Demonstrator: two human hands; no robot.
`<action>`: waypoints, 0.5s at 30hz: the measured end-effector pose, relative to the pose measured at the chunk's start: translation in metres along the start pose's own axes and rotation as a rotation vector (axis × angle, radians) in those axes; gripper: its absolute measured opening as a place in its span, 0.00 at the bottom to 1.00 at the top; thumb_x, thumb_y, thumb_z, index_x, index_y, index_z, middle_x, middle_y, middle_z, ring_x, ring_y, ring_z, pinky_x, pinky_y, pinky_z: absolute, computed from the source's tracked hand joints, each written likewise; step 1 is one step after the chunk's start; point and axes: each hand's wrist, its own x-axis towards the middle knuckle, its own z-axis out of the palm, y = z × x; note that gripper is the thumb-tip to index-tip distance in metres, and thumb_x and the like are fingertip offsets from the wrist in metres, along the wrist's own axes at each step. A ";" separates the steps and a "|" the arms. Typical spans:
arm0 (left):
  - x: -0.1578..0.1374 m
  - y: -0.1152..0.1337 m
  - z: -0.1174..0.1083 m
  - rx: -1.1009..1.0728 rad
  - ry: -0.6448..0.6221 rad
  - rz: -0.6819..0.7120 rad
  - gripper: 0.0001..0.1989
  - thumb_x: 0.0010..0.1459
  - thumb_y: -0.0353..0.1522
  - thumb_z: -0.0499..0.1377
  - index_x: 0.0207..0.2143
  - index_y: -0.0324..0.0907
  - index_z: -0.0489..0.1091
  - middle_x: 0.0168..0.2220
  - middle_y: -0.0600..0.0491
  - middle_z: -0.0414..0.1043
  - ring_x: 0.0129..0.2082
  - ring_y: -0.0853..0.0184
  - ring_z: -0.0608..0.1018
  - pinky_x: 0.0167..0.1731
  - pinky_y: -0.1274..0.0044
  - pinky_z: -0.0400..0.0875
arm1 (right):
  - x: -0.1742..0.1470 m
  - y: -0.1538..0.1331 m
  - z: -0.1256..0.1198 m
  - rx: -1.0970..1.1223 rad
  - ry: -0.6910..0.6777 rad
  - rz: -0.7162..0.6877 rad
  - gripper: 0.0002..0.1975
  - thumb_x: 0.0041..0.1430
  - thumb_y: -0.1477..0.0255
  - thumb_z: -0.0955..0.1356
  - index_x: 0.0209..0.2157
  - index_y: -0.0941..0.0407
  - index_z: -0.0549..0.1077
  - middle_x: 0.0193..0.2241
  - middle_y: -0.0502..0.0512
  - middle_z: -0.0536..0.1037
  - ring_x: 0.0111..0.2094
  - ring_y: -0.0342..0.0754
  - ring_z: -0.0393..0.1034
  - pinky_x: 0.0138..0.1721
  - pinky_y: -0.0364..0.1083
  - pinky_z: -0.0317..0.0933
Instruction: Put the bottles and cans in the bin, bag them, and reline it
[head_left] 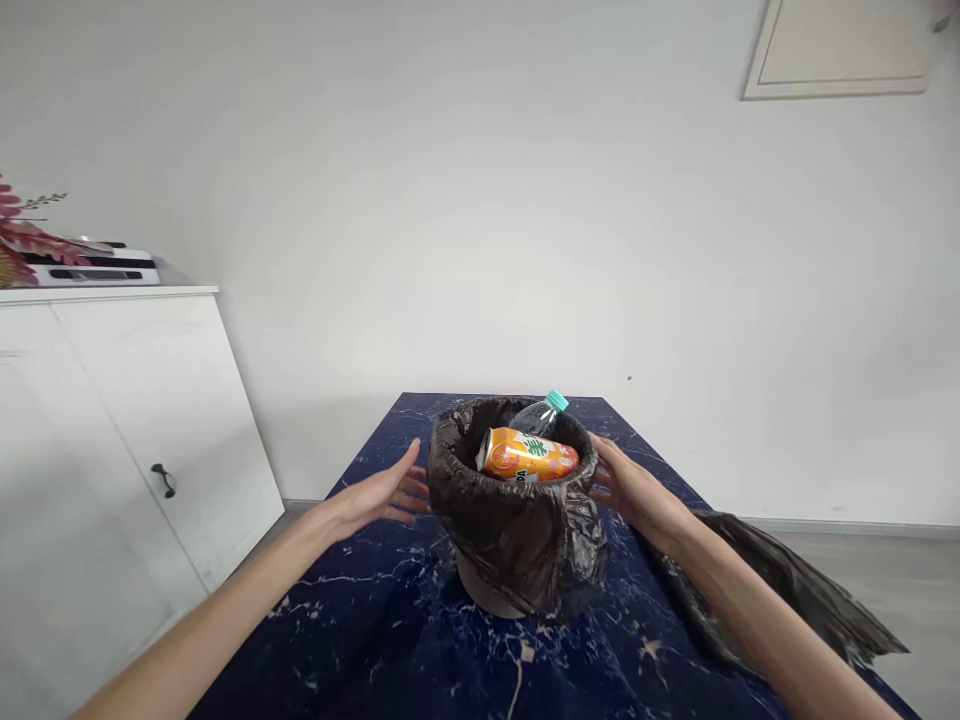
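A small trash bin point(480, 590) lined with a black plastic bag point(502, 530) stands upright on the table, the bag folded down over its rim. An orange soda can point(529, 456) lies on its side at the top of the bin. Behind the can, a clear plastic bottle point(534, 416) with a teal cap leans to the right; its lower part is hidden. My left hand point(390, 490) is open beside the bin's left side, fingers apart and close to the bag. On the right, my right hand point(626, 485) is open against the bag near the rim, fingertips partly hidden.
The dark blue marble-patterned table point(360, 600) runs toward a white wall point(480, 200). Another black plastic bag point(795, 580) lies at the table's right edge, partly under my right forearm. A white cabinet point(120, 430) with pink flowers point(30, 235) on top stands at left.
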 end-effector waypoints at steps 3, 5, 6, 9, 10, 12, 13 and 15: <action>0.003 -0.016 0.009 -0.294 -0.307 -0.039 0.44 0.57 0.69 0.56 0.45 0.38 0.81 0.48 0.37 0.82 0.48 0.49 0.83 0.52 0.65 0.76 | 0.001 0.009 -0.012 0.175 -0.102 0.225 0.16 0.66 0.53 0.72 0.43 0.51 0.76 0.38 0.55 0.83 0.38 0.52 0.79 0.34 0.48 0.73; 0.000 -0.012 0.016 -0.469 -0.306 0.034 0.37 0.60 0.64 0.60 0.43 0.38 0.81 0.46 0.39 0.83 0.44 0.54 0.83 0.49 0.68 0.77 | -0.002 0.008 -0.019 0.276 -0.147 0.293 0.12 0.66 0.58 0.73 0.40 0.53 0.75 0.32 0.54 0.82 0.31 0.50 0.79 0.31 0.47 0.73; -0.002 -0.006 0.018 -0.530 -0.265 0.078 0.33 0.61 0.60 0.63 0.43 0.38 0.82 0.45 0.41 0.83 0.42 0.57 0.83 0.46 0.71 0.77 | -0.004 0.005 -0.021 0.331 -0.166 0.301 0.11 0.66 0.62 0.74 0.39 0.53 0.75 0.30 0.53 0.81 0.30 0.49 0.78 0.30 0.47 0.74; -0.010 0.020 0.022 -0.587 -0.097 0.200 0.18 0.59 0.44 0.72 0.46 0.43 0.82 0.43 0.47 0.85 0.40 0.61 0.83 0.38 0.76 0.76 | -0.009 -0.010 -0.026 0.406 -0.162 0.218 0.06 0.63 0.71 0.76 0.37 0.54 0.75 0.30 0.51 0.82 0.29 0.47 0.79 0.33 0.45 0.76; -0.012 0.029 0.022 -0.581 -0.038 0.234 0.16 0.57 0.40 0.74 0.45 0.44 0.83 0.42 0.48 0.85 0.39 0.61 0.84 0.37 0.76 0.76 | -0.010 -0.016 -0.026 0.408 -0.138 0.180 0.06 0.62 0.73 0.76 0.37 0.53 0.75 0.31 0.51 0.83 0.29 0.47 0.79 0.33 0.44 0.77; -0.016 0.047 0.023 -0.556 0.048 0.294 0.13 0.53 0.35 0.75 0.41 0.43 0.83 0.38 0.48 0.85 0.38 0.59 0.85 0.38 0.74 0.77 | -0.010 -0.031 -0.026 0.398 -0.055 0.119 0.09 0.59 0.76 0.77 0.40 0.53 0.77 0.34 0.50 0.85 0.31 0.47 0.80 0.34 0.44 0.78; -0.017 0.056 0.024 -0.546 0.072 0.321 0.12 0.52 0.34 0.75 0.39 0.42 0.83 0.37 0.48 0.85 0.37 0.59 0.85 0.39 0.74 0.78 | -0.010 -0.040 -0.024 0.390 0.004 0.088 0.13 0.57 0.77 0.77 0.42 0.53 0.77 0.35 0.51 0.85 0.31 0.47 0.80 0.34 0.44 0.78; -0.018 0.074 0.028 -0.544 0.095 0.375 0.09 0.52 0.34 0.74 0.35 0.41 0.81 0.34 0.48 0.85 0.34 0.60 0.85 0.37 0.73 0.78 | -0.007 -0.058 -0.021 0.376 0.131 0.012 0.19 0.53 0.80 0.78 0.46 0.53 0.78 0.34 0.50 0.84 0.29 0.47 0.79 0.31 0.42 0.78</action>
